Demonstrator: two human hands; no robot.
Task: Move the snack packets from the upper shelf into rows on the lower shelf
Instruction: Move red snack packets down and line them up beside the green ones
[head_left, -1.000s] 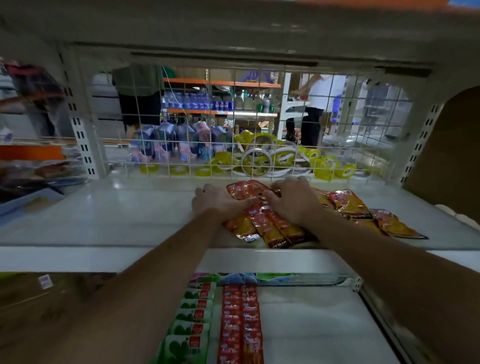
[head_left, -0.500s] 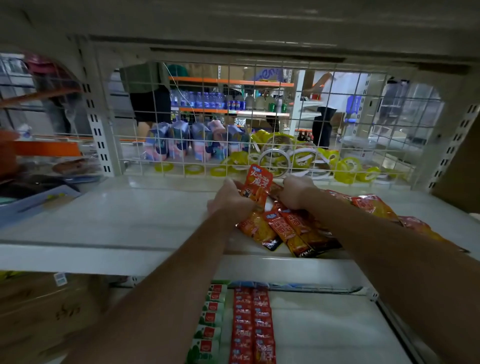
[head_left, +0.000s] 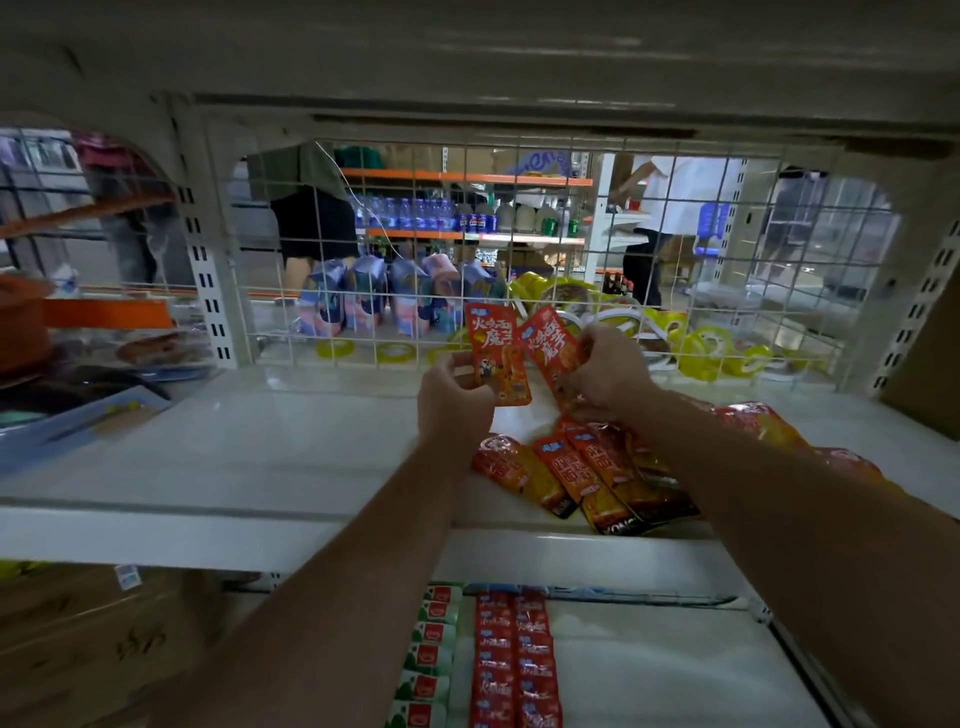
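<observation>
While your left hand pinches one red packet and your right hand a second packet, both raised above the pile on the upper shelf, such light fingertip grips could drop one short of the rows on the lower shelf.

Of the person only two bare arms show, the left forearm and the right forearm, each broad near the lower edge of the view, narrower toward the wrist, ending in a bare hand, the left hand and the right hand.
</observation>
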